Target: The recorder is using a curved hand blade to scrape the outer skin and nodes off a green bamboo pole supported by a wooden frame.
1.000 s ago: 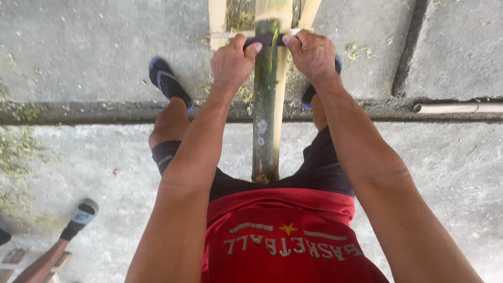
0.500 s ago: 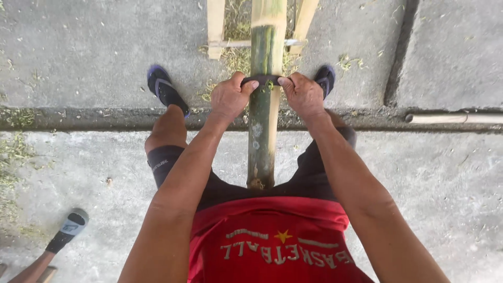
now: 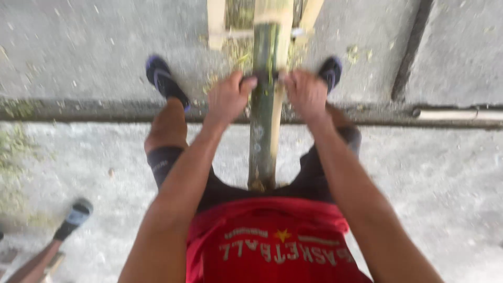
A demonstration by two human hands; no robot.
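No packages, labels, signs or screens anywhere in view. Only printed matter: pale lettering with yellow star across front of red shirt, bottom centre.

The concrete floor is grey, crossed by a dark joint. On it lie green shavings at left, pale wooden slats at top, and a pipe at right.
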